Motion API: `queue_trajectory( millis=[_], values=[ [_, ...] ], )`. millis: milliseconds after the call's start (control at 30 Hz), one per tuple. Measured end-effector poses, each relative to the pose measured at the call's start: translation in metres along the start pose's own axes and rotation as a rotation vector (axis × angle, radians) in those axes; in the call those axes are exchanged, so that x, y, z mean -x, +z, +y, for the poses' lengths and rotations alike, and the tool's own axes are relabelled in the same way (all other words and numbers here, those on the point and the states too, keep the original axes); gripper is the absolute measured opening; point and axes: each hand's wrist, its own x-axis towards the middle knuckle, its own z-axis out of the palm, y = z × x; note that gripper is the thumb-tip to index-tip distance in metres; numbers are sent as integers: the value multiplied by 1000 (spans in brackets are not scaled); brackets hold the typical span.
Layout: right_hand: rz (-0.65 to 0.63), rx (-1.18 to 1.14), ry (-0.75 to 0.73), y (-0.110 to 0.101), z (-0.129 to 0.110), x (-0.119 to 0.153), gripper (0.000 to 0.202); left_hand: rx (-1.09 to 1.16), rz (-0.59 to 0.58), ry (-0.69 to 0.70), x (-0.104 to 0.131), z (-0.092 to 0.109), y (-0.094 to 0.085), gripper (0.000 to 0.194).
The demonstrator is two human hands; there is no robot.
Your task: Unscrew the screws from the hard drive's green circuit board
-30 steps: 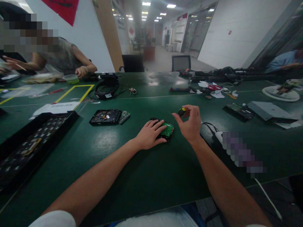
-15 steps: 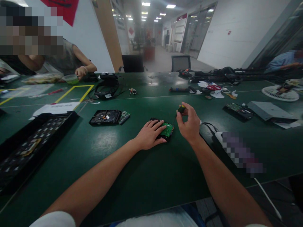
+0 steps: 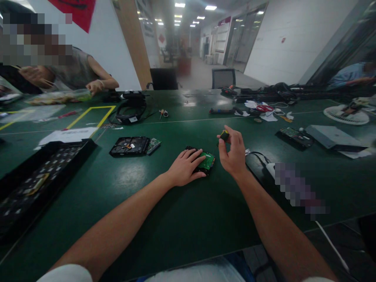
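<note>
My left hand (image 3: 188, 167) lies with fingers spread over a hard drive (image 3: 209, 159) on the green table. The drive's green circuit board faces up, its right end showing beyond my fingertips. Just right of the drive, my right hand (image 3: 232, 150) pinches a small screwdriver (image 3: 225, 135) by its yellow-and-black handle, raised above the table. Its shaft is too thin and dark to follow, so I cannot tell whether the tip touches the drive. To the left rests another hard drive (image 3: 129, 146), with a loose circuit board (image 3: 153, 145) at its right end.
A long black tray (image 3: 44, 178) fills the left side. On the right are a power strip (image 3: 272, 169) with a cable, another drive (image 3: 294, 138) and a grey metal box (image 3: 335, 137). A black headset (image 3: 131, 111) stands farther back. Across the table sits a person (image 3: 79, 66) holding chopsticks.
My right hand with the screwdriver has shifted very slightly. My left hand stays on the drive. Across the table, the person's hand with chopsticks has come down from near the head.
</note>
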Motion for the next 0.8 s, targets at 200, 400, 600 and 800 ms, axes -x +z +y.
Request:
queue_trajectory(
  millis=[200,400,600,800],
  values=[
    [8,55,15,0,4,1,44,4,11,4,0,0,1,80],
    [1,37,19,1,5,2,46,-2,5,3,0,0,1,80],
    [-12,54,6,1,6,2,46,-9,8,1,0,-1,2,80],
    [20,38,-5,1,2,1,42,-10,-1,0,0,-1,0,81]
  ],
)
